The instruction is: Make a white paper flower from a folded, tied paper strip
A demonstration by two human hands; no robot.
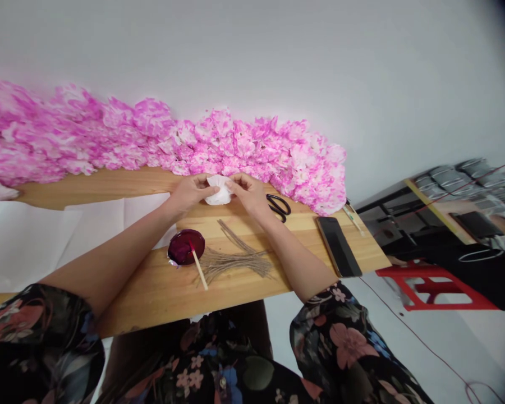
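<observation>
Between my two hands is a small piece of crumpled white tissue paper (219,191), raised a little over the wooden table. My left hand (190,192) pinches its left edge with thumb and fingers. On the opposite side, my right hand (249,193) grips the paper's right edge. Just beyond them a long heap of pink and white paper flowers (235,140) lines the wall. Close to my right hand lie scissors with black handles (280,207). Nearer to me are a dish of dark magenta dye (186,247), a wooden stick (200,270) resting in it, and a bundle of thin brown ties (238,261).
White paper sheets (105,224) cover the left of the wooden table (160,303). A black phone (339,247) lies near the right edge, a thin pen-like tool (353,217) behind it. A red stool (437,287) and a cluttered shelf (441,216) stand to the right.
</observation>
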